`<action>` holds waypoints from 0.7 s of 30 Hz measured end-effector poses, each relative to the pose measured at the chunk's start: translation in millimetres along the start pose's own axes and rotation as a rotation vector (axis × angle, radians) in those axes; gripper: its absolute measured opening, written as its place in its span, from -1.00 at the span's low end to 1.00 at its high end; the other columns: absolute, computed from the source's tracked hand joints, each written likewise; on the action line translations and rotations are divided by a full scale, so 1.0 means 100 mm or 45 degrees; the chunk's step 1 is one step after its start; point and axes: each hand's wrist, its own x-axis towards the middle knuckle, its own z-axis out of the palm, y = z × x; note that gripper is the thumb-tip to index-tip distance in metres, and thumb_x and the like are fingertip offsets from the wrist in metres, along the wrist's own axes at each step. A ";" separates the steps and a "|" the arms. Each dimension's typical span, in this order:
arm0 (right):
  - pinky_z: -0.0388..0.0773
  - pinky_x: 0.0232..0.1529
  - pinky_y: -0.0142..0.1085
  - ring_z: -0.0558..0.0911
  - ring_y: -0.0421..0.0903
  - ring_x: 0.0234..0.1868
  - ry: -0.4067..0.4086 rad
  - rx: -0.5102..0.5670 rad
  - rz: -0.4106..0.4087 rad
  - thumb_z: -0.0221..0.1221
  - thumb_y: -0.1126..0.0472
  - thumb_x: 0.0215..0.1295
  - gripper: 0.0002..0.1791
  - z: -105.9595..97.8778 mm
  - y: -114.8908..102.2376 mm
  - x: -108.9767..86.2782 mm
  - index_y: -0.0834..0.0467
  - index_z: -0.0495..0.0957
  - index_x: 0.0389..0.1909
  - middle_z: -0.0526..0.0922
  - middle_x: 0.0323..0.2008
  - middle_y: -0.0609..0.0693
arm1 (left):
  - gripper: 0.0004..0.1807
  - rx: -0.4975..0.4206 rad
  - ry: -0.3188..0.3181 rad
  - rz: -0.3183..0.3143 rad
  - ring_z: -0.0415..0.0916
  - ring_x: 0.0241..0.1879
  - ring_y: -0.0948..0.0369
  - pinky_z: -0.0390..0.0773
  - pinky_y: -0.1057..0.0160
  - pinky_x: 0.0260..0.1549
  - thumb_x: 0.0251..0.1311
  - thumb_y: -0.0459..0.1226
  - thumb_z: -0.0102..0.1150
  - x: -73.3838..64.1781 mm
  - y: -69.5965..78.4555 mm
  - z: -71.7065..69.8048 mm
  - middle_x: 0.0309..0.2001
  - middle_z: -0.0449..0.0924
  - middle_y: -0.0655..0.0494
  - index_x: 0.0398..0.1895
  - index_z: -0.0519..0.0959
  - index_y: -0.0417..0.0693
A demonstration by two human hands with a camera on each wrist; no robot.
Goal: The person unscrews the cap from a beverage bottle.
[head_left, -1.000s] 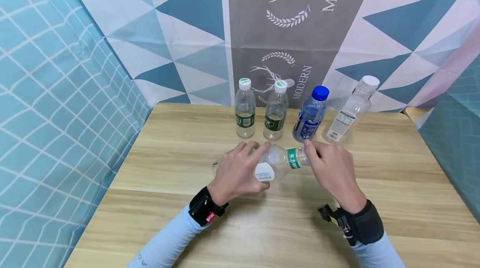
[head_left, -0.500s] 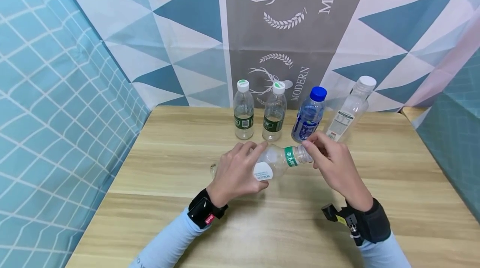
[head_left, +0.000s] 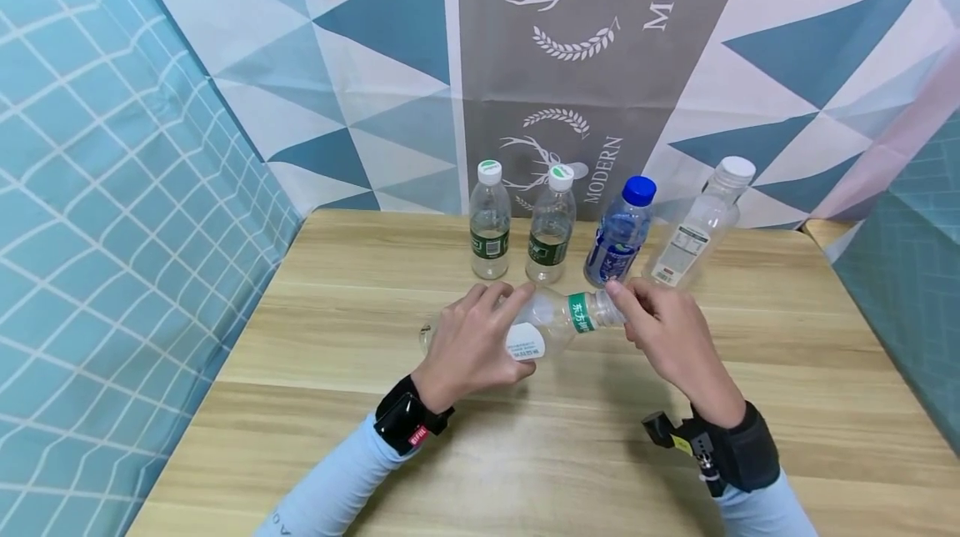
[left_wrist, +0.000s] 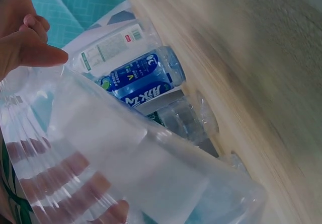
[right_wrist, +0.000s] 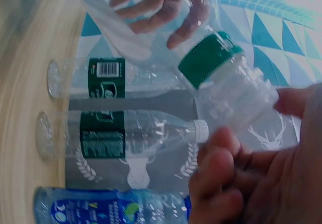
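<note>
A large clear plastic bottle with a green neck band lies on its side across the table, its neck pointing right. My left hand grips its body from above, thumb on the near side. In the left wrist view, fingers show through the clear plastic. My right hand is at the mouth end, thumb and curled fingers pinching the neck end in the right wrist view. Whether a cap sits between those fingers is too blurred to tell.
Behind the hands stand two small clear bottles with white caps and green labels. To their right are a blue-capped bottle and a tall white-capped bottle. A patterned cloth hangs behind the wooden table.
My right hand has turned at the wrist and shifted slightly at the bottle's neck end. My left hand keeps its grip, and the bottle has barely moved.
</note>
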 end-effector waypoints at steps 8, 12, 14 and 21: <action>0.47 -0.51 -0.38 0.50 -0.20 -0.49 -0.067 0.027 -0.239 0.17 0.17 0.49 -0.72 -0.12 0.03 -0.04 0.15 0.56 0.14 0.68 -0.30 0.03 | 0.13 0.012 -0.009 -0.007 0.66 -0.09 0.07 0.71 0.16 -0.47 -0.41 0.29 0.56 0.01 -0.03 0.02 0.02 0.67 0.05 0.39 0.43 0.17; 0.49 -0.53 -0.36 0.56 -0.20 -0.51 -0.040 0.052 -0.214 0.10 0.11 0.56 -0.74 -0.12 0.03 -0.04 0.13 0.59 0.10 0.71 -0.28 0.04 | 0.11 0.021 0.004 0.008 0.65 -0.11 0.08 0.69 0.18 -0.49 -0.41 0.29 0.55 0.01 -0.03 0.03 0.00 0.67 0.08 0.38 0.44 0.18; 0.48 -0.55 -0.35 0.58 -0.18 -0.54 -0.022 0.061 -0.156 0.06 0.05 0.59 -0.70 -0.11 0.01 -0.03 0.14 0.61 0.07 0.73 -0.30 0.06 | 0.10 0.033 0.014 0.016 0.65 -0.13 0.09 0.68 0.19 -0.50 -0.41 0.29 0.55 0.00 -0.02 0.04 -0.01 0.67 0.08 0.37 0.44 0.18; 0.48 -0.59 -0.31 0.57 -0.07 -0.58 -0.099 0.049 0.076 0.03 -0.16 0.57 -0.50 -0.11 -0.02 0.00 0.22 0.62 -0.15 0.67 -0.46 0.09 | 0.09 0.040 0.029 0.026 0.65 -0.15 0.08 0.68 0.19 -0.50 -0.39 0.28 0.54 0.00 -0.01 0.04 -0.02 0.67 0.07 0.37 0.44 0.18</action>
